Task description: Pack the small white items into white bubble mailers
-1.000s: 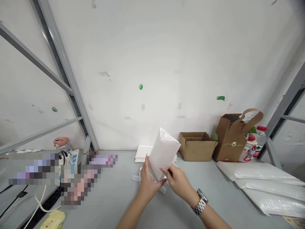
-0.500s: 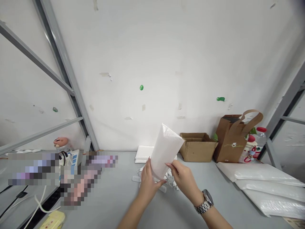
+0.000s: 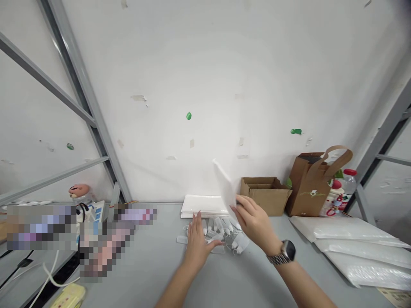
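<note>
My right hand (image 3: pixel 255 224) pinches the lower edge of a white padded envelope (image 3: pixel 226 184), which stands nearly edge-on to me and tilts up and to the left. My left hand (image 3: pixel 197 246) rests open on the grey table, its fingers spread against a small heap of white plastic-wrapped tags with loops of string (image 3: pixel 220 233). Behind that heap lies a flat stack of white envelopes (image 3: pixel 202 205). My left hand holds nothing.
An open cardboard box (image 3: pixel 265 196) and a brown paper bag (image 3: pixel 308 188) stand against the white wall. Further right are a red-capped bottle (image 3: pixel 349 184) and several bubble mailers (image 3: pixel 353 248). Pixelated patches cover items at left, near a yellow power strip (image 3: pixel 69 296).
The envelope has turned edge-on and left my left hand, now held by my right hand alone. My left hand has dropped to the table, and the heap of tags shows fully.
</note>
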Demonstrator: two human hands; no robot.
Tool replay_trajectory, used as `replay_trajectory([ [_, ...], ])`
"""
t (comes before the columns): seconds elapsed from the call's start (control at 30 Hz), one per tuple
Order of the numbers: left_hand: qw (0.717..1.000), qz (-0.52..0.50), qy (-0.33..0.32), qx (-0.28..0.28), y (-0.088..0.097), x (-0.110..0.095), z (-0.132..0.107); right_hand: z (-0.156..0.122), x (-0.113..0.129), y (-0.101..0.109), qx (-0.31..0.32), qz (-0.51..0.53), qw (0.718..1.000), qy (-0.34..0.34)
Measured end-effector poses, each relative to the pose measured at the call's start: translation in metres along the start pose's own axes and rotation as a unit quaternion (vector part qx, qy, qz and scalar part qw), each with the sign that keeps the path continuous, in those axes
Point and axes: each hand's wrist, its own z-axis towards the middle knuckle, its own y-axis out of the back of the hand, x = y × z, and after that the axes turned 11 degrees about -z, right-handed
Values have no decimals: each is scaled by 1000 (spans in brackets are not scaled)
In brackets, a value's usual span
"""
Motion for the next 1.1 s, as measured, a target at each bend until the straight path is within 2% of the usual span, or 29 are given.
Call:
replay_trajectory([
  [0.1, 994, -104, 16, -39, -2, 4, 2, 4, -3, -36, 98, -43, 986, 126],
  [0.17, 980, -185, 34, -68, -2, 5, 4, 5, -4, -63, 180, -45, 968, 171],
  [0.27, 951, -262, 91, -137, 4, 5, 8, 4, -1, -99, 219, -32, 958, 180],
  [0.4, 939, -238, 150, -200, 15, 1, 11, 2, 10, -126, 235, -26, 963, 127],
  [0.63, 957, -171, 129, -197, 15, -1, 9, 22, 30, -143, 222, -29, 974, -24],
  [0.77, 960, -155, 111, -205, 14, 3, 11, 34, 41, -153, 238, 0, 971, -31],
  [0.87, 958, -161, 106, -213, 15, 3, 12, 31, 44, -156, 237, 32, 971, -28],
  [1.0, 953, -190, 108, -208, 16, 0, 12, 23, 33, -147, 201, 85, 974, -57],
  [1.1, 955, -192, 98, -202, 16, -2, 11, 24, 23, -128, 142, 125, 975, -120],
])
